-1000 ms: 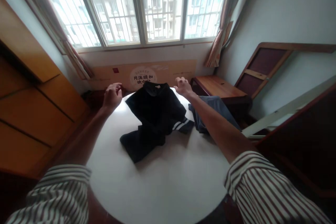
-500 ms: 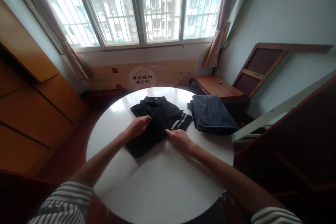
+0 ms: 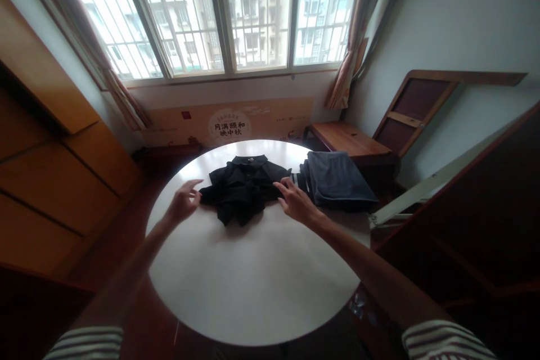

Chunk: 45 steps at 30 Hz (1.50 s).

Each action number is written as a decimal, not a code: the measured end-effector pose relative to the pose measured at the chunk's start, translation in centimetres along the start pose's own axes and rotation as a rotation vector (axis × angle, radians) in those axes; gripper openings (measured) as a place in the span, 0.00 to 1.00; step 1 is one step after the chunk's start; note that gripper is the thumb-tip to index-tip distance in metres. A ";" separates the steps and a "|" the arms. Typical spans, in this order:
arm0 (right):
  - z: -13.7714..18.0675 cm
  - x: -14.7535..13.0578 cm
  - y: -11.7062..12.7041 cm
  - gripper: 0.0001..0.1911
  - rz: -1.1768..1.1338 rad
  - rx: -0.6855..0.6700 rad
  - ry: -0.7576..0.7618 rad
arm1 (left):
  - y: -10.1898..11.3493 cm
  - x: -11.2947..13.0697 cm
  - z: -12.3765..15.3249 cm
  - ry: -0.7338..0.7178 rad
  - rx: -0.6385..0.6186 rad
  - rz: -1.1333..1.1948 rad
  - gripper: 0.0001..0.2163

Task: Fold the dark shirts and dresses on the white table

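Observation:
A black polo shirt point(image 3: 244, 188) lies on the white round table point(image 3: 253, 281), its collar at the far side and its lower part bunched up toward the middle. By the shirt's left edge is my left hand point(image 3: 185, 201), fingers apart and holding nothing. On the other side, my right hand point(image 3: 296, 201) has its fingers spread at the shirt's right edge, near the striped sleeve; whether the fingertips touch the cloth I cannot tell. A folded dark grey-blue garment point(image 3: 337, 180) rests to the right, close to that sleeve.
Beyond the table stands a low wooden bench point(image 3: 350, 139) under the barred window point(image 3: 257, 17). An orange-brown cabinet point(image 3: 88, 174) is on the left. A dark wooden panel point(image 3: 472, 225) rises close on the right, with a pale metal bar beside it.
Both hands have let go of the shirt; the left moved out to the left, the right slightly up and right. The shirt's near part went from spread to crumpled, farther from me.

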State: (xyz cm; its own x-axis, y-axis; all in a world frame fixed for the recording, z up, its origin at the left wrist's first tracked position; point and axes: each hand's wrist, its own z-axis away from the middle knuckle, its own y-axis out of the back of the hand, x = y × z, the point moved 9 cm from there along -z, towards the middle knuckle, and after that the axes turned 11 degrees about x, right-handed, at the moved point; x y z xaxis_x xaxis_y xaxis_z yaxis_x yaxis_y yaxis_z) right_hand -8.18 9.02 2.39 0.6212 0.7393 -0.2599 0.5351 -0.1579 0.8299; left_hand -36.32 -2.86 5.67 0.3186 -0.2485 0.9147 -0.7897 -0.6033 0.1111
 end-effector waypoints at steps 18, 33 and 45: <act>-0.2 0.5 3.2 0.15 -0.346 -0.037 0.082 | 7.5 0.5 -0.1 -0.314 0.182 -0.330 0.07; -2.2 -1.7 -1.6 0.16 -0.096 -0.253 -0.042 | -10.1 -5.0 1.3 -0.245 -0.571 -0.795 0.22; -12.5 -1.5 -6.9 0.16 -0.056 -0.235 0.000 | -9.5 -15.6 -9.9 -0.033 -0.418 -1.258 0.31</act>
State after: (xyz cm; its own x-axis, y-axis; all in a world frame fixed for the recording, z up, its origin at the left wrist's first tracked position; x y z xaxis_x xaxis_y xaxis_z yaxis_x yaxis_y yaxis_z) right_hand -19.93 17.17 3.26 0.5945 0.7423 -0.3090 0.4208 0.0403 0.9063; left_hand -39.01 14.22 -5.78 0.9548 0.2828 0.0918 -0.0479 -0.1583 0.9862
